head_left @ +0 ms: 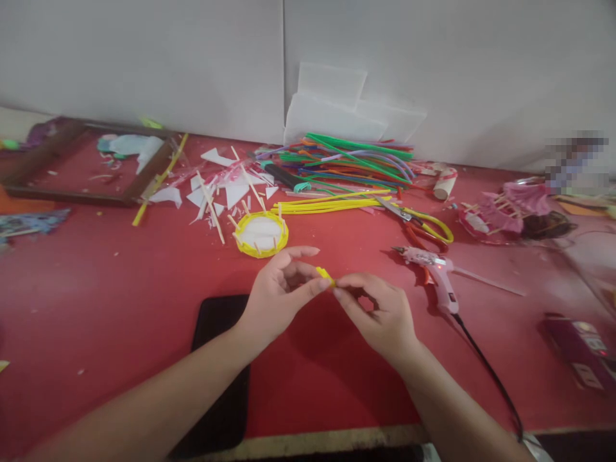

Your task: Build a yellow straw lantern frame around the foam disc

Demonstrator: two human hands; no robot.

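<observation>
A small bunched piece of yellow pipe cleaner (324, 276) is pinched between both hands above the red table. My left hand (282, 285) grips it between thumb and a finger, the other fingers raised. The fingertips of my right hand (380, 311) close on its lower right end. Just beyond my left hand lies a round white base with a yellow rim (260, 251), and short wooden sticks stand around its edge. Farther back are several straight yellow pipe cleaners (322, 205).
A pink glue gun (440, 276) with a black cord lies at right, below scissors (423, 224). Coloured pipe cleaners (346, 160) and white scraps (235, 192) lie at the back. A black flat slab (221, 385) is under my left forearm; a wooden frame (67, 192) sits at left.
</observation>
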